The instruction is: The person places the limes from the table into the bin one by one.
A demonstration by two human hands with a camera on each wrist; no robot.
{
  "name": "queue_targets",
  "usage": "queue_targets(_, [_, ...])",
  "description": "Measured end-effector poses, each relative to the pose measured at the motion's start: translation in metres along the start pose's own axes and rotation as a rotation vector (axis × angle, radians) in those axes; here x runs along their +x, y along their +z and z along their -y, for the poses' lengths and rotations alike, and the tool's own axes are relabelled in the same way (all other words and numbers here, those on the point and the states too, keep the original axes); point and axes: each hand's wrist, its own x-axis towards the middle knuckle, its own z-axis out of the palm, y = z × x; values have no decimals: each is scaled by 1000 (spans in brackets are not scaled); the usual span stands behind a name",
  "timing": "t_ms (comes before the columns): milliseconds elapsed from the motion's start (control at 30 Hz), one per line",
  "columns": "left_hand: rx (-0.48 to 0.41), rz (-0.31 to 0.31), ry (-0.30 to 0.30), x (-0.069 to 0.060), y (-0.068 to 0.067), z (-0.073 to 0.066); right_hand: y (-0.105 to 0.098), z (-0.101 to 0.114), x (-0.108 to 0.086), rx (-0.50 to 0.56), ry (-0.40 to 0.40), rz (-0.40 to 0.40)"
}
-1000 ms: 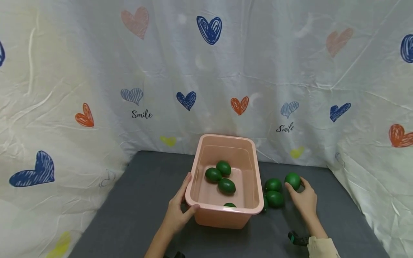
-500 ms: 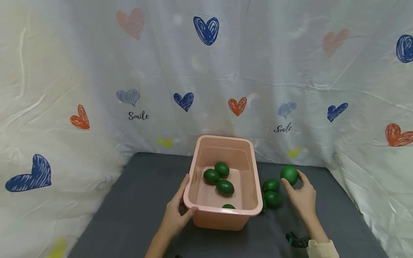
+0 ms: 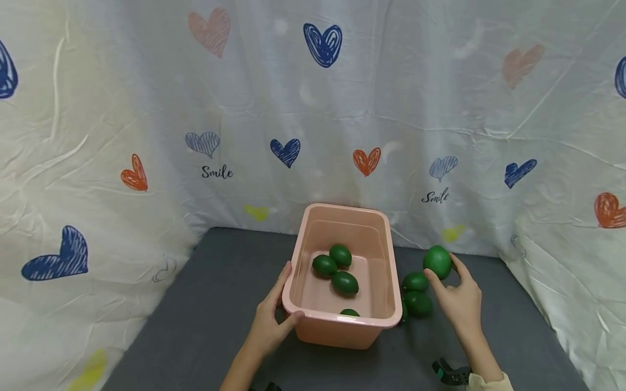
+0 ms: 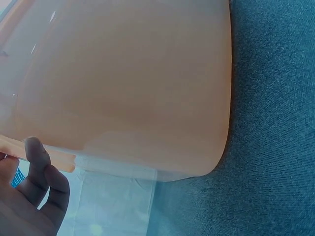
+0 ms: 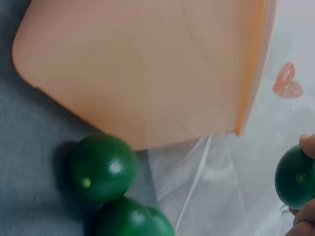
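Observation:
My left hand point(image 3: 268, 321) grips the rim of a pink plastic bin point(image 3: 337, 334) at its near left corner. The left wrist view has its curled fingers point(image 4: 37, 152) at the rim. Several limes lie inside the bin, among them one lime point(image 3: 344, 283) near the middle; the near wall partly hides another lime point(image 3: 349, 313). Right of the bin, my right hand point(image 3: 462, 301) holds a lime point(image 3: 437, 262) between thumb and fingers, raised above the table. In the right wrist view, that held lime point(image 5: 294, 179) is at the right edge.
Beside the bin's right wall rest three loose limes point(image 3: 418, 304), one partly hidden by the bin. A dark grey cloth point(image 3: 220, 282) covers the table. Behind it hangs a white curtain point(image 3: 323, 108) printed with hearts.
My right hand has lifted its lime higher and moved it slightly left, toward the bin. The left hand keeps its hold on the rim. The head view has shifted a little.

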Motion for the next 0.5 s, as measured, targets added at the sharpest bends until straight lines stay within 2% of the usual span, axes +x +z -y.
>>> queue_targets(100, [5, 3, -1, -1, 0, -1, -1, 9, -3, 24, -2, 22])
queue_targets(300, [0, 13, -45, 0, -1, -2, 0, 27, -9, 84, -20, 63])
queue_targets(500, [5, 18, -44, 2, -1, -1, 10, 40, -16, 119, -48, 92])
